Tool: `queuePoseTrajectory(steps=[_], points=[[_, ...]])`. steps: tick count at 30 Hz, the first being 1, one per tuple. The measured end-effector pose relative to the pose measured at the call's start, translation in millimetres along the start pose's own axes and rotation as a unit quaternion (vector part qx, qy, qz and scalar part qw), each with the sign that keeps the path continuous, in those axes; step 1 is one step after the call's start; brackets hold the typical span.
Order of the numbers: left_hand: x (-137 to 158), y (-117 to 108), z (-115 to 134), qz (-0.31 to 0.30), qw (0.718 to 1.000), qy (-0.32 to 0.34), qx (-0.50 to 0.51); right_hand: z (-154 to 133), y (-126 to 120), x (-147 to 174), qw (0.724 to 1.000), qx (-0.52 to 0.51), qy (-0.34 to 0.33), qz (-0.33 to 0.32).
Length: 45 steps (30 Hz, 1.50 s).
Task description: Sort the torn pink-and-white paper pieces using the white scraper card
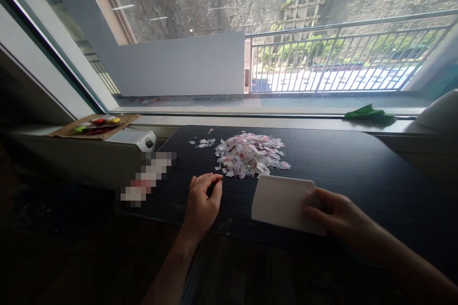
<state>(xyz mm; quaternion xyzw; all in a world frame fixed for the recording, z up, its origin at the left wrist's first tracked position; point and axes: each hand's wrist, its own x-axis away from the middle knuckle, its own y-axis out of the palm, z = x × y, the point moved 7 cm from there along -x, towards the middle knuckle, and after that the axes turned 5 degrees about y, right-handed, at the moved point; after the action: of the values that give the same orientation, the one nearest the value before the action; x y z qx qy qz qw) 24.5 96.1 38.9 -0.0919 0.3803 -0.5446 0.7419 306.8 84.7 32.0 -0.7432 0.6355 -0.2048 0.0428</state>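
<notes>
A heap of small white and pinkish paper scraps (250,152) lies on the dark tabletop (322,157). Just in front of its left side rests my left hand (204,200), fingers curled and the thumb tip close against the index finger. Whatever may be between those fingertips is too small to make out. My right hand (332,212) grips the right end of a flat white rectangular piece (282,202) with rounded corners, thumb on the near face. This piece is tilted over the table's front part, just in front of the heap. Whether it is hollow, I cannot tell.
A few loose scraps (206,143) lie left of the heap. A blurred-out patch (146,181) covers something at the table's left edge. Beyond are a white slotted appliance (134,138), a brown board (67,126) with colourful items, and a green cloth (370,114) on the window sill.
</notes>
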Motion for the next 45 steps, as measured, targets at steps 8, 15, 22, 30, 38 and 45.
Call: queuePoseTrajectory(steps=[8, 15, 22, 30, 38, 45], points=[[-0.8, -0.5, 0.8, 0.007, 1.000, 0.004, 0.000, -2.1, 15.9, 7.9, 0.997, -0.016, 0.050, -0.049], [-0.2, 0.4, 0.3, 0.008, 1.000, 0.002, 0.000, 4.5, 20.9, 13.6, 0.996, -0.021, 0.041, -0.078], [0.2, -1.1, 1.5, 0.006, 1.000, 0.002, -0.007, 5.6, 12.5, 14.9, 0.999, -0.007, 0.022, -0.027], [-0.3, 0.3, 2.2, -0.002, 1.000, -0.008, -0.004, -1.8, 14.6, 22.0, 1.000, -0.015, 0.008, -0.002], [-18.6, -9.3, -4.2, 0.000, 0.992, -0.078, 0.101, -0.9, -48.6, -10.1, 0.959, -0.056, -0.068, 0.268], [-101.1, 26.6, 27.9, -0.010, 0.995, 0.089, 0.038, -6.8, -50.8, -24.3, 0.943, -0.042, -0.105, 0.312]])
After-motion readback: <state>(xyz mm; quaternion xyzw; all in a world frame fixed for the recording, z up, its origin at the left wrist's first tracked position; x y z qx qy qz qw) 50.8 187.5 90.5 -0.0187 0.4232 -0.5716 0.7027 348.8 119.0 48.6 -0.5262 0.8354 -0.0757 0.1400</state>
